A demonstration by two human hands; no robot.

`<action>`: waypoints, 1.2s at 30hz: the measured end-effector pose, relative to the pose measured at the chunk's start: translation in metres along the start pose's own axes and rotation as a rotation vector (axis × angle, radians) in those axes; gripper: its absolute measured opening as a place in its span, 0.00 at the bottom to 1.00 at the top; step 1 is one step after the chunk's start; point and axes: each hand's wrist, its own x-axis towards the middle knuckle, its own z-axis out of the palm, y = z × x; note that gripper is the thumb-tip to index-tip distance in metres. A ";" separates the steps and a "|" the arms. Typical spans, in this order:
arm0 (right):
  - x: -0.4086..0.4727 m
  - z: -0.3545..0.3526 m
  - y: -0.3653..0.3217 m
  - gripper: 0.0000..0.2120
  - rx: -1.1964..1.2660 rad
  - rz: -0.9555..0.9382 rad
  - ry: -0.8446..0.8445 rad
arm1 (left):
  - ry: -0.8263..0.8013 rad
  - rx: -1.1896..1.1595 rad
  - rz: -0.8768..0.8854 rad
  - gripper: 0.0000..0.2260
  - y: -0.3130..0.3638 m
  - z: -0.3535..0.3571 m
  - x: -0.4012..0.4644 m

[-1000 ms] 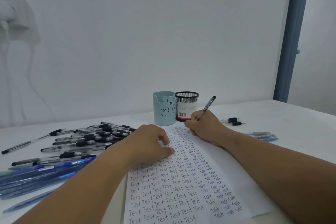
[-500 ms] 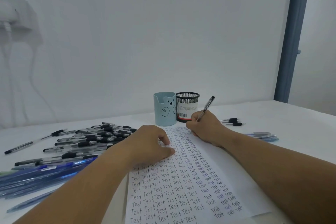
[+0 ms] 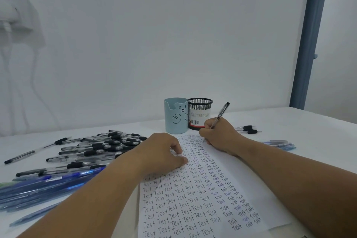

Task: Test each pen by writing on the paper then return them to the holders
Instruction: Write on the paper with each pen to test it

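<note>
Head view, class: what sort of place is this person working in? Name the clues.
Probably a plain desk in a home or office room. A white table stands against a bare wall, with two pen holders, a blue bear cup and a black mesh cup, and a paper filled with "Test".

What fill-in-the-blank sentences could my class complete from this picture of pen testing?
1. The right hand grips a ____.
2. The left hand rests on the ____.
3. The word written all over the sheet is ____.
4. Beside the black mesh holder stands a light blue holder with a ____ face.

Missing words: pen; paper; Test; bear
</note>
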 end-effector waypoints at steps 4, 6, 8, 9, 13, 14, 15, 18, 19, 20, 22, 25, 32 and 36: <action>0.001 0.000 0.000 0.17 -0.018 -0.017 0.013 | -0.002 0.005 0.004 0.12 0.000 0.000 0.000; 0.002 0.000 0.000 0.17 -0.029 -0.021 0.010 | -0.002 0.008 0.010 0.12 -0.001 -0.001 0.001; 0.003 0.000 0.000 0.17 -0.039 -0.021 0.004 | -0.001 0.004 0.007 0.12 -0.001 0.000 0.001; 0.003 0.000 0.001 0.17 -0.041 -0.024 0.004 | 0.000 0.002 0.004 0.12 -0.002 0.000 0.001; 0.003 0.001 0.002 0.15 -0.016 -0.017 0.001 | -0.003 0.013 0.006 0.12 -0.002 0.000 0.001; 0.003 0.001 0.002 0.15 -0.017 -0.014 -0.001 | -0.003 0.014 0.007 0.12 -0.002 0.000 0.001; 0.003 0.002 0.002 0.15 -0.019 -0.013 0.000 | -0.004 0.013 0.010 0.12 -0.002 0.000 0.001; 0.005 0.003 0.003 0.16 -0.005 -0.026 0.023 | -0.007 0.007 0.018 0.12 -0.002 -0.001 0.000; 0.005 0.003 0.003 0.16 0.002 -0.028 0.030 | -0.006 0.004 0.016 0.12 -0.002 -0.001 0.000; 0.005 0.003 0.003 0.16 0.015 -0.025 0.038 | -0.003 0.002 0.014 0.12 -0.002 -0.001 0.000; 0.004 0.003 0.003 0.16 0.055 -0.013 0.058 | 0.000 -0.001 0.008 0.11 -0.002 -0.001 0.001; 0.000 0.002 0.000 0.28 0.167 -0.054 0.072 | 0.001 -0.018 -0.004 0.10 -0.002 -0.001 0.001; -0.003 -0.002 -0.002 0.15 0.206 -0.299 0.112 | 0.008 -0.048 -0.038 0.11 0.001 -0.002 0.001; -0.008 -0.009 -0.005 0.10 0.272 -0.401 0.081 | 0.002 -0.059 -0.031 0.10 -0.001 -0.002 -0.003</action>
